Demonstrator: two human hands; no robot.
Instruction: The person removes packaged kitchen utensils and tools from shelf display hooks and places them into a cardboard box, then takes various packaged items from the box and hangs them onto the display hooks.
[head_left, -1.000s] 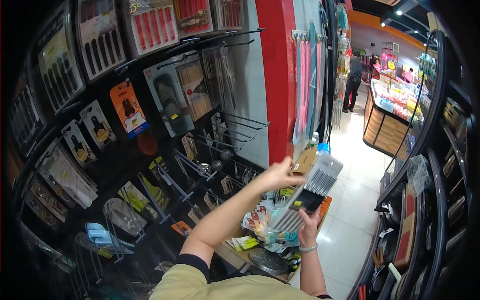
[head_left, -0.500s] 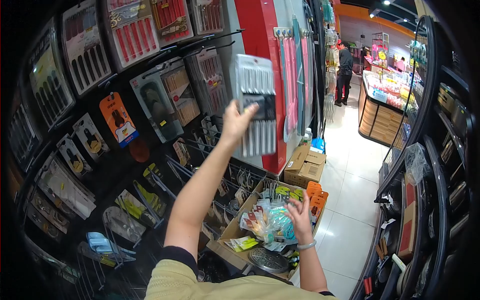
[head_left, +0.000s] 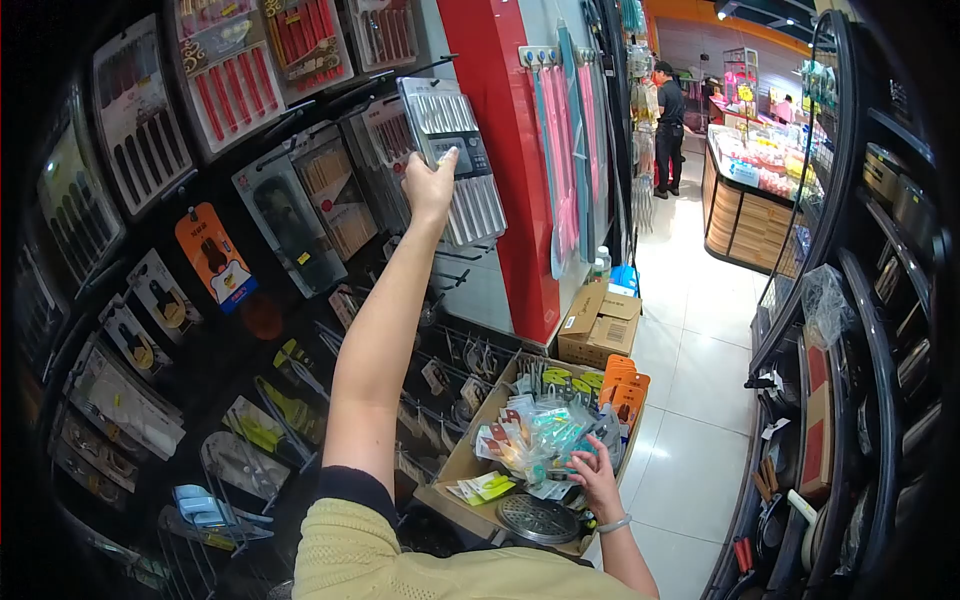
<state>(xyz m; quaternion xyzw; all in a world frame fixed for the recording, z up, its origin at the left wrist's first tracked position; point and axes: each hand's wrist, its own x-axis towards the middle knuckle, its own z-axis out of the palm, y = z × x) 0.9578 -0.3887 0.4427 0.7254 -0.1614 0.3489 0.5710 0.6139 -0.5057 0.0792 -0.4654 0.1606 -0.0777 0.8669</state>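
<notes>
My left hand is raised toward the rack and closed around the edge of a pack of silver chopsticks, its thumb over the dark label. The pack tilts slightly and is close to the ends of the metal hooks; whether it touches a hook I cannot tell. Behind it hangs another pack of chopsticks. Low on the right, my right hand, with a bracelet at the wrist, is open with fingers apart above a cardboard box. Clear plastic packets lie in that box beside the hand.
Packaged utensils hang across the dark rack on the left, including an orange card. A red pillar stands ahead. A closed brown carton sits by the tiled aisle. Shelves of pans line the right. A person stands farther off.
My left hand has moved the pack of chopsticks left, up to the hooks, and the pack has tilted. My right hand has dropped slightly, still open over the box.
</notes>
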